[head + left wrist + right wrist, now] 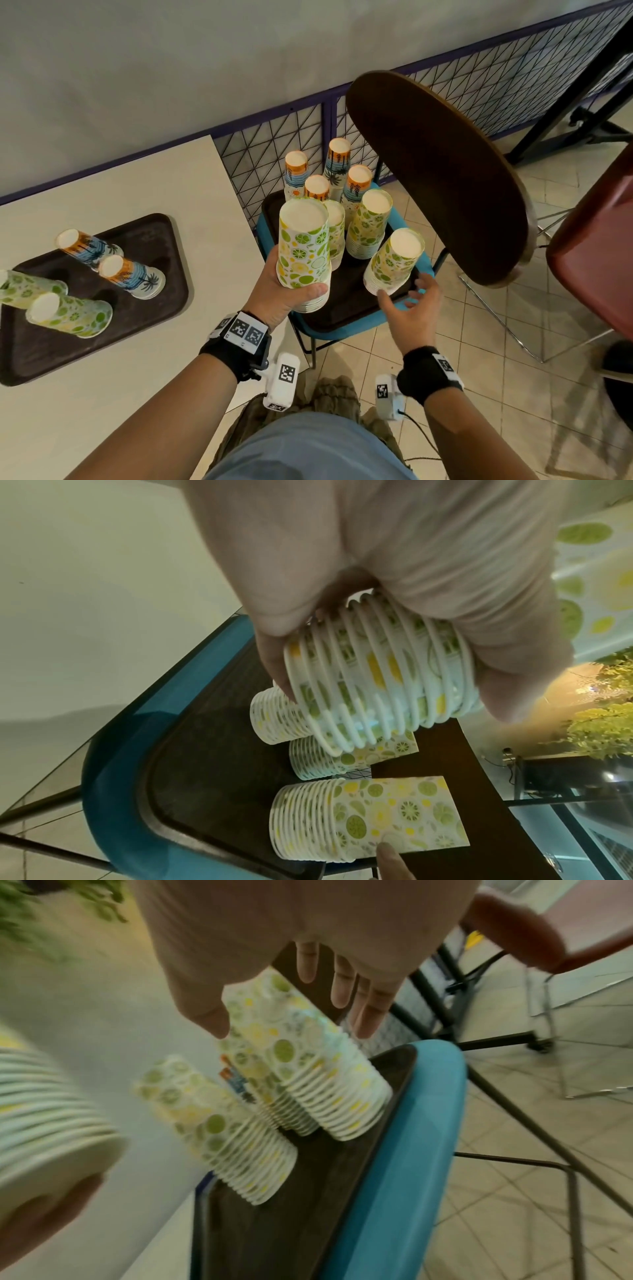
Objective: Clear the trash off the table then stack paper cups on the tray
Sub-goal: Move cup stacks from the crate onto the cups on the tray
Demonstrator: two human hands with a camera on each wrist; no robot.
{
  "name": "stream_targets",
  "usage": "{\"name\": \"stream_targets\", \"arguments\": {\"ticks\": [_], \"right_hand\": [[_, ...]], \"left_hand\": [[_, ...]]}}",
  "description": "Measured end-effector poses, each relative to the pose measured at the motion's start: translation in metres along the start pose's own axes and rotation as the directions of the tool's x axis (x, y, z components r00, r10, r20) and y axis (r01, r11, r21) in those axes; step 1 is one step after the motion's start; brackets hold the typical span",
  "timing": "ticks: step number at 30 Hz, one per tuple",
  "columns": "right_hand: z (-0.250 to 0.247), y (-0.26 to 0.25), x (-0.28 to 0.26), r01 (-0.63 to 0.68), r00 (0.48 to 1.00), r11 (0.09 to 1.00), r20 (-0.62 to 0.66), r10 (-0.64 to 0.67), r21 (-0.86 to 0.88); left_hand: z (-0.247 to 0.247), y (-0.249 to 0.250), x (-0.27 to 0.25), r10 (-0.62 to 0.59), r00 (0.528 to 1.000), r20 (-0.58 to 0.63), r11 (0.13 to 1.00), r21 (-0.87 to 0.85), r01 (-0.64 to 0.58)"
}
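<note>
My left hand (286, 291) grips a stack of lime-print paper cups (304, 253), upside down, above the near left edge of a dark tray (342, 305) on a blue chair seat (426, 262). In the left wrist view the fingers wrap the stack's rims (377, 685). My right hand (406, 294) is open, its fingers spread at the base of another lime-print stack (394, 263) on that tray; the same stack (308, 1069) shows in the right wrist view. Several more lime and palm-print stacks stand behind. A second dark tray (147, 236) on the white table (191, 185) carries several stacks.
The chair's dark curved backrest (438, 178) rises right of the cups. A red chair (596, 246) stands at the far right on the tiled floor. A wire-mesh fence (274, 144) runs behind the chair and table.
</note>
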State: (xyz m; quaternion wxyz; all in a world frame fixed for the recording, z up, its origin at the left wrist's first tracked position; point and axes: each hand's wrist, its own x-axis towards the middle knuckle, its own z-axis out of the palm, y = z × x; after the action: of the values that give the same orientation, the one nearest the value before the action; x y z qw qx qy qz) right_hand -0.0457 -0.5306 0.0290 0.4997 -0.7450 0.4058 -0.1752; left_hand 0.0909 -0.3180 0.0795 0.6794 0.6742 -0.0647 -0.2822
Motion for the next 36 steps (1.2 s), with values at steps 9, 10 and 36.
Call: {"name": "stream_targets", "arguments": {"ticks": [9,10,36], "right_hand": [[0.024,0.032,0.072,-0.117,0.981,0.993,0.154,0.119,-0.022],[0.027,0.034,0.076,-0.103,0.979,0.994,0.175,0.107,-0.03],[0.016,0.018,0.079,0.055,0.948,0.996,0.317,-0.028,-0.077]], "left_hand": [[0.006,-0.001,-0.005,0.017,1.0,-0.019,0.999,0.037,-0.016],[0.006,-0.001,-0.006,0.014,1.0,-0.018,0.999,0.041,-0.014],[-0.003,-0.004,-0.018,0.01,0.994,-0.104,1.0,0.001,-0.01]]}}
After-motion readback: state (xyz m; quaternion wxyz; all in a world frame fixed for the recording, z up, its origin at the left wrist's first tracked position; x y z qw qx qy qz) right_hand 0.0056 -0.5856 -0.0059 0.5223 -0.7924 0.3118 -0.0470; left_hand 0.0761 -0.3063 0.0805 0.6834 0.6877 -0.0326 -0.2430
